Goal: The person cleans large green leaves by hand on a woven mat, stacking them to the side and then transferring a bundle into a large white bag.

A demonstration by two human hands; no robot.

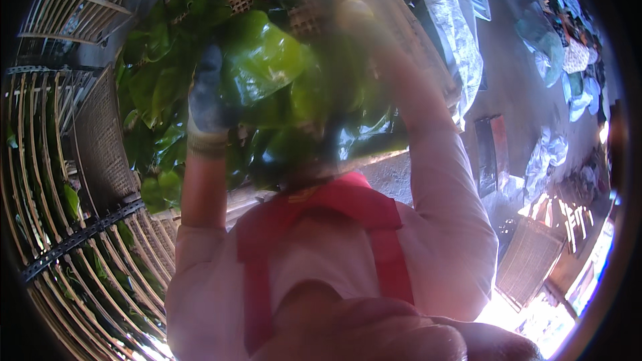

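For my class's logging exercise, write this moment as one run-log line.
left hand: gloved, at green leaves | right hand: blurred, grip unclear | left side: woven panel

Worn gear, from the head view: loose whitish cotton-looking shirt point(455, 194), short sleeves ending around the elbows, forearms bare below, rounded neckline. Over it a bright red apron-like cloth garment point(321, 202): wide band across the chest, two flat straps up toward the shoulders, one each side of the neck. Small yellow marking point(304, 195) on the red band, too blurred to make out. Left hand point(209, 93): work glove, dark blue-grey over fingers and palm area, beige knit cuff point(206, 146) snug at the wrist. Right hand point(356, 15): smeared, pale yellowish patch there, can't confirm a glove
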